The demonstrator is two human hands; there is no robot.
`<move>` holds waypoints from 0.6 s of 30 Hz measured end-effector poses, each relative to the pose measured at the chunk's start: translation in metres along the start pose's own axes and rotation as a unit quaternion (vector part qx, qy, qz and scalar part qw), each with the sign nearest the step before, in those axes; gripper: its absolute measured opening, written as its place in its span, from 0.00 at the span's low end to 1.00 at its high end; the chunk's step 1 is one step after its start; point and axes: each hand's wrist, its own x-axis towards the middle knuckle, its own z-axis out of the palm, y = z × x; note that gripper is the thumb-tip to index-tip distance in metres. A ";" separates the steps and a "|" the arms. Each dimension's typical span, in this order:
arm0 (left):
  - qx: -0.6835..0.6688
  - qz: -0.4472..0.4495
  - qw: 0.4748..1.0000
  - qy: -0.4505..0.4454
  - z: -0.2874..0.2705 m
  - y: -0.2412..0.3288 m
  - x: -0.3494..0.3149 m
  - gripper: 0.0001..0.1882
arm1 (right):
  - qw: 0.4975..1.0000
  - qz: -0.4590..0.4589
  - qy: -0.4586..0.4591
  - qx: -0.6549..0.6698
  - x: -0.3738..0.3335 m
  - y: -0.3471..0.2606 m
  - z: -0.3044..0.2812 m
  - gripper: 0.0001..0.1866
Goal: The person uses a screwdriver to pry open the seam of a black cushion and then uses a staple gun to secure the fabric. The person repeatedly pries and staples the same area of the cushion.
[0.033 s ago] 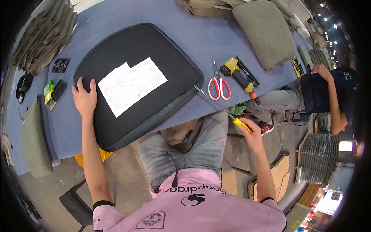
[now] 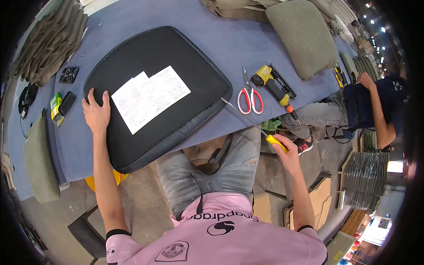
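Observation:
A black padded seat cushion (image 2: 176, 119) lies on the blue-covered table (image 2: 132, 15), with a white printed sheet (image 2: 152, 99) flat on it. My left hand (image 2: 96, 112) rests spread on the cushion's left edge. In my right hand (image 2: 287, 150), beyond the table's front edge, is a yellow-handled screwdriver (image 2: 272, 139). Its long metal shaft points up and left, and the tip meets the cushion's right corner. Beside that corner lie scissors (image 2: 250, 100) with red and white handles, blades pointing away. A yellow and black staple gun (image 2: 274, 84) with an orange hose fitting lies right of them.
Stacked grey-green fabric pieces (image 2: 51, 42) occupy the far left. A grey-green cushion (image 2: 302, 37) sits at the back right, another padded piece (image 2: 40, 157) at the left. A black box (image 2: 69, 75) and green-yellow packet (image 2: 56, 105) lie nearby. Another person (image 2: 375, 106) is at the right.

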 end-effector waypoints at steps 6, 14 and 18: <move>0.005 -0.004 1.000 -0.004 0.001 0.000 0.002 0.42 | 0.998 -0.040 0.029 -0.047 0.006 -0.011 0.016 0.14; -0.017 0.017 1.000 0.016 0.007 0.002 0.006 0.41 | 0.794 0.354 -0.270 0.415 0.007 0.010 0.029 0.34; -0.008 0.001 1.000 0.001 0.002 0.005 0.005 0.41 | 0.745 0.359 -0.310 0.469 0.004 0.029 0.051 0.35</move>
